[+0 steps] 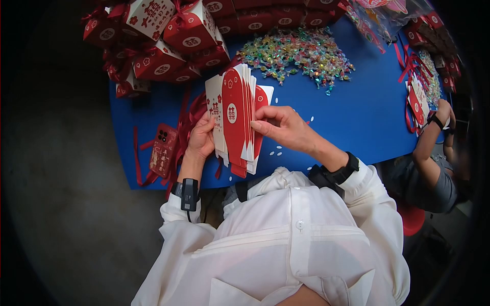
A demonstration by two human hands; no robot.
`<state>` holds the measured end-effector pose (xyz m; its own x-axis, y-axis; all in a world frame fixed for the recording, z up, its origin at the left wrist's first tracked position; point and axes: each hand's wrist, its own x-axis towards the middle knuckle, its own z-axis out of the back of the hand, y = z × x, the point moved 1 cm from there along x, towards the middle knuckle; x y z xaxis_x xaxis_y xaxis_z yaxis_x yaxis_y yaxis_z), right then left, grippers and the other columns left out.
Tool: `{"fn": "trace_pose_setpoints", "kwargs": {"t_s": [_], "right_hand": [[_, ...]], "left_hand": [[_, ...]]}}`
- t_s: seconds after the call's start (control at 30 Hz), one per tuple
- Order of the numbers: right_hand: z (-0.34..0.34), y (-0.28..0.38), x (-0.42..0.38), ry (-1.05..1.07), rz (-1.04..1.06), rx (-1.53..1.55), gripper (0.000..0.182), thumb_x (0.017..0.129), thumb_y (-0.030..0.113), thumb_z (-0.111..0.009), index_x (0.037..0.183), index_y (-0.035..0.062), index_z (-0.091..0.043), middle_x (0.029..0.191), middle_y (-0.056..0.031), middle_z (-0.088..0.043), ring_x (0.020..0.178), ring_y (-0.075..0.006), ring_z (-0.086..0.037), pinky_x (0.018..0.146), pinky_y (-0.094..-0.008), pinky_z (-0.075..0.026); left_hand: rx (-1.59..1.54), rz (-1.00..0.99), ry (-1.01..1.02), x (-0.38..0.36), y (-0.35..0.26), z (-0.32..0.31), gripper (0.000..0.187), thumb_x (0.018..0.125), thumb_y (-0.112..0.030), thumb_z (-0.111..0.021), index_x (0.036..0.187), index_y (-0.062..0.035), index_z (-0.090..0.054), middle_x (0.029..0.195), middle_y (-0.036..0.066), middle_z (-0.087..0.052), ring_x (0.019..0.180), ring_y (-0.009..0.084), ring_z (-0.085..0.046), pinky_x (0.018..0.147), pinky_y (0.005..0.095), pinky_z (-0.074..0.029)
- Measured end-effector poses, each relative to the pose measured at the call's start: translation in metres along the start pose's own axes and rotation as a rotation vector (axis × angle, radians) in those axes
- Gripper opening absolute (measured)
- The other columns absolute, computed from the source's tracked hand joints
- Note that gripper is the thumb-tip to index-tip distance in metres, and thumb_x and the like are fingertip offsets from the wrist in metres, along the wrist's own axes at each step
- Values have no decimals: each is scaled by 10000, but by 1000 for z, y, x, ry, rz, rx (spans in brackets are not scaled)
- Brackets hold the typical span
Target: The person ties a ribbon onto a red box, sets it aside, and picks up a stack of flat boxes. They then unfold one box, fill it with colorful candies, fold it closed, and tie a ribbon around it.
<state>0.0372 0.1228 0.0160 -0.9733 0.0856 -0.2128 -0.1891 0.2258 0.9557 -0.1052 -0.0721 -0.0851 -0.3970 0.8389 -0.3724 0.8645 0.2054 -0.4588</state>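
A stack of flat, unfolded red and white gift boxes [237,132] stands upright between my hands, printed with double-happiness signs and flowers. My left hand [200,137] is closed around the stack's left side, its fingers partly hidden behind the white panel. At the right edge, my right hand [287,128] pinches the layered card between thumb and curled fingers. How many layers it grips cannot be made out. Dark red ribbons [195,113] lie beside and behind my left hand. A red patterned phone [163,149] rests on them, left of my wrist.
Assembled gift boxes [190,41] are piled at the back left of the blue table [357,122]. A heap of shiny wrapped candies [301,56] lies behind the stack. Small white dots [275,150] are scattered near my right hand. At right, another person's hand [444,111] is near flat boxes [418,102].
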Motion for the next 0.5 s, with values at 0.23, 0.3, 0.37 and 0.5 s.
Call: {"fn": "trace_pose_setpoints", "kwargs": {"t_s": [0.23,0.3,0.37,0.5], "right_hand": [[1,-2,1,22,-4,27,227,919,231,-599,931,5,-622,786,21,-586,716,-32,-504,653,-208,-428],[2,-3,1,11,-34,-33,242,915,246,-599,924,6,-625,770,19,-580,695,-30,-489,621,-211,-409],[1,-2,1,3,-39,-40,248,914,252,-598,918,6,-628,764,17,-581,692,-31,-490,613,-212,-405],[1,-2,1,-2,-44,-58,270,915,271,-595,912,4,-636,759,7,-592,695,-41,-505,622,-220,-419]], "left_hand": [[-1,4,-3,-1,-1,1,311,968,-102,-425,1266,-21,-461,1230,118,-574,1126,220,-565,992,366,-441],[8,5,1,-1,-1,1,312,969,-103,-423,1268,-22,-458,1231,116,-573,1127,220,-564,992,364,-442],[12,4,4,0,-1,3,313,969,-103,-423,1270,-22,-457,1232,116,-573,1127,219,-564,992,364,-442],[31,2,-10,-1,-2,2,311,968,-100,-423,1268,-22,-457,1229,115,-574,1124,216,-566,991,363,-443]]}}
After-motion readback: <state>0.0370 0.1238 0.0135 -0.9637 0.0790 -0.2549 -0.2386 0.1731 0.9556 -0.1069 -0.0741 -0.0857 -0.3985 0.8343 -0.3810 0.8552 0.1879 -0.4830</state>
